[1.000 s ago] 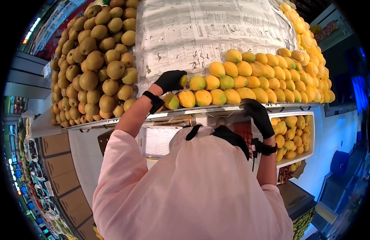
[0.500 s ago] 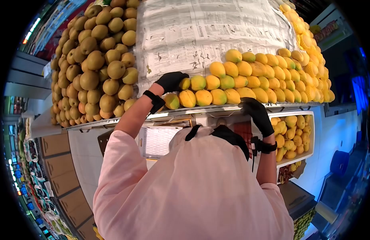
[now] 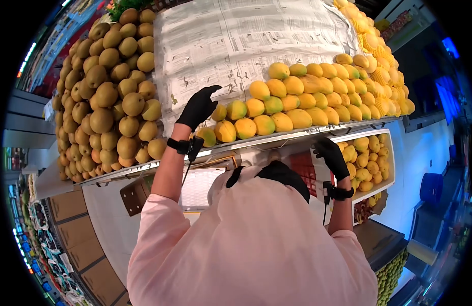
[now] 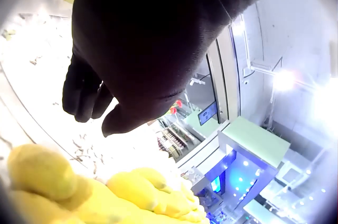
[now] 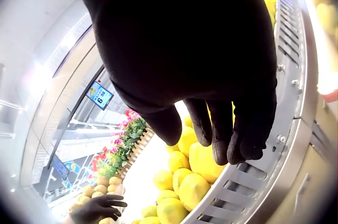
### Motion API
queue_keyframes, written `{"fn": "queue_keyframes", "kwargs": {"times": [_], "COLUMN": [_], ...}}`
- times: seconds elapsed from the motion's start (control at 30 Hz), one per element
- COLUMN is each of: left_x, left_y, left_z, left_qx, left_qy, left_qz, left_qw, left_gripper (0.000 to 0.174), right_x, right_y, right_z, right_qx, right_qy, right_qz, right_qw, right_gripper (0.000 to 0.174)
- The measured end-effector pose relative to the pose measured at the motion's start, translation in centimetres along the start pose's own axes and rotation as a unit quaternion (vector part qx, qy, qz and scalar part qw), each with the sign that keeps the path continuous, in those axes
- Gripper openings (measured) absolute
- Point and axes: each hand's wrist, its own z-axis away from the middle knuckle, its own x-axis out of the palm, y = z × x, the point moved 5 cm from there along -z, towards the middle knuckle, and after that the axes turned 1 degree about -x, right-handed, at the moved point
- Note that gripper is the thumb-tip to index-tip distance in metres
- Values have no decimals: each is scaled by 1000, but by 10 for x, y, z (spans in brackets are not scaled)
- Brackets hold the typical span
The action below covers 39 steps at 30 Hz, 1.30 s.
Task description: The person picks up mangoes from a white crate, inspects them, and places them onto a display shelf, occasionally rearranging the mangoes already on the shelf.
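My black-gloved left hand (image 3: 198, 107) hovers at the left end of the mango rows, its fingers extended and holding nothing. Just beside it lies the end mango (image 3: 219, 112) of the second row, partly covered by the hand. Below this, the front row begins with a green-yellow mango (image 3: 206, 136). In the left wrist view the left hand (image 4: 142, 60) is over bright paper, with mangoes (image 4: 42, 174) below. My gloved right hand (image 3: 332, 157) hangs loosely bent in front of the display edge. From the right wrist, the empty right hand (image 5: 190, 60) overlaps the metal rail and mangoes (image 5: 193, 189).
Newspaper (image 3: 210, 46) covers the sloped display behind the mangoes. Brown round fruit (image 3: 101, 121) is piled at left, net-wrapped yellow fruit (image 3: 381, 76) at right. A white crate (image 3: 390, 153) of mangoes stands below the right end. The metal display edge (image 3: 277, 138) runs in front.
My left hand has let go of the end mango and lifted off it, fingers now stretched out. My right hand has drawn back from the front row. The head view has turned slightly.
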Motion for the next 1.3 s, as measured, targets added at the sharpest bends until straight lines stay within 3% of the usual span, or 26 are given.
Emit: {"fn": "queue_keyframes", "kwargs": {"times": [0.17, 0.4, 0.6, 0.7, 0.83, 0.93, 0.97, 1.1, 1.3], "left_x": [17, 39, 66, 79, 96, 105, 108, 125, 151], "left_y": [21, 59, 91, 105, 119, 135, 141, 158, 188], "left_z": [9, 21, 24, 21, 18, 12, 11, 5, 1], "left_qx": [1, -24, -2, 36, 20, 56, 65, 93, 101], "left_qy": [51, 52, 0, -14, -68, -75, -74, -83, -126], "left_qz": [102, 172, 191, 189, 224, 190, 174, 187, 176], "left_qw": [993, 983, 982, 981, 972, 977, 980, 974, 971], "left_gripper": [46, 35, 29, 28, 26, 26, 27, 25, 26], "right_x": [-12, -19, -30, -36, -40, -45, -50, -64, -91], "right_y": [5, 18, 36, 45, 47, 50, 59, 71, 107], "right_z": [25, 50, 67, 77, 90, 98, 101, 114, 139], "right_qx": [43, 106, 131, 124, 118, 138, 116, 128, 155], "right_qy": [22, 38, 54, 85, 110, 127, 135, 151, 203], "right_qz": [4, 59, 56, 35, 74, 85, 98, 113, 22], "right_qw": [999, 992, 988, 988, 984, 979, 979, 974, 967], "right_gripper": [29, 32, 29, 38, 41, 41, 30, 32, 30]}}
